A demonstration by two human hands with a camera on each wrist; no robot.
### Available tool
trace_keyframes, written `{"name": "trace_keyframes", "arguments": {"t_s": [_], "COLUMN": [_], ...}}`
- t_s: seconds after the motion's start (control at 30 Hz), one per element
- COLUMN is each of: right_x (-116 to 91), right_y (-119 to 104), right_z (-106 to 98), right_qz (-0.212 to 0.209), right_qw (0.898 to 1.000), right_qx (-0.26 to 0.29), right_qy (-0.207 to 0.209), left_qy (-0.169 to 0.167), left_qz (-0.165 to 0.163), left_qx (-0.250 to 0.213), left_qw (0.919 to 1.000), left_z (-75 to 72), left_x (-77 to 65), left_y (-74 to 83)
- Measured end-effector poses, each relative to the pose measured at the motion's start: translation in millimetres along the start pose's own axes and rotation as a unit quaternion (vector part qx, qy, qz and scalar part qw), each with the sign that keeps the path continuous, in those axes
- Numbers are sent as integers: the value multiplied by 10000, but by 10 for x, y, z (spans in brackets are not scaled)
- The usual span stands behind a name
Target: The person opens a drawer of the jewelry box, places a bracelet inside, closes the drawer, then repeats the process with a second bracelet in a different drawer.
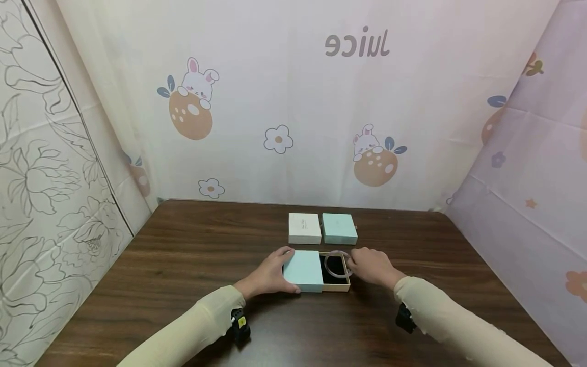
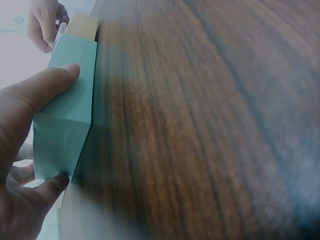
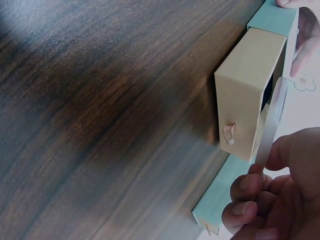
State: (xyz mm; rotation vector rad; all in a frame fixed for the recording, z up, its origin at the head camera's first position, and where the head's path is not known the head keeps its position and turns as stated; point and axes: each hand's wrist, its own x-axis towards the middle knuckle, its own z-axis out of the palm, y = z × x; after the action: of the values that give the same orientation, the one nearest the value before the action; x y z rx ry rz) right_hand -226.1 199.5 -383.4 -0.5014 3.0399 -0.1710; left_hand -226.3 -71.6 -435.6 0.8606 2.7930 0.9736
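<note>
A mint-green drawer box [image 1: 302, 270] lies on the table with its cream drawer [image 1: 336, 287] slid partway out to the right. Black lining [image 1: 327, 279] shows inside the drawer. My left hand [image 1: 269, 272] grips the sleeve from its left side, thumb [image 2: 65, 80] along the near face and fingers round the far end. Between thumb and fingers my right hand [image 1: 370, 266] pinches a pale, translucent bangle [image 1: 331, 274], tilted over the drawer. In the right wrist view the bangle [image 3: 272, 117] appears edge-on, and a small ribbon pull [image 3: 229, 133] sits on the drawer front.
Behind the open box stand a closed white box [image 1: 304, 228] and a closed mint box [image 1: 339, 228], side by side. A brown wooden table [image 1: 197, 244] carries everything. A printed curtain [image 1: 293, 92] hangs along its back edge.
</note>
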Motion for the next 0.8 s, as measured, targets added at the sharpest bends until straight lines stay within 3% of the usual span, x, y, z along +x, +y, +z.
{"name": "trace_keyframes", "arguments": {"t_s": [0.8], "right_x": [64], "right_y": [-126], "right_z": [22], "right_qz": [-262], "right_qw": [9992], "right_qx": [-310], "right_qy": [13], "left_qy": [65], "left_qz": [108], "left_qx": [55], "left_qw": [9999], "left_z": [16], "left_x": [11], "left_y": [-20]}}
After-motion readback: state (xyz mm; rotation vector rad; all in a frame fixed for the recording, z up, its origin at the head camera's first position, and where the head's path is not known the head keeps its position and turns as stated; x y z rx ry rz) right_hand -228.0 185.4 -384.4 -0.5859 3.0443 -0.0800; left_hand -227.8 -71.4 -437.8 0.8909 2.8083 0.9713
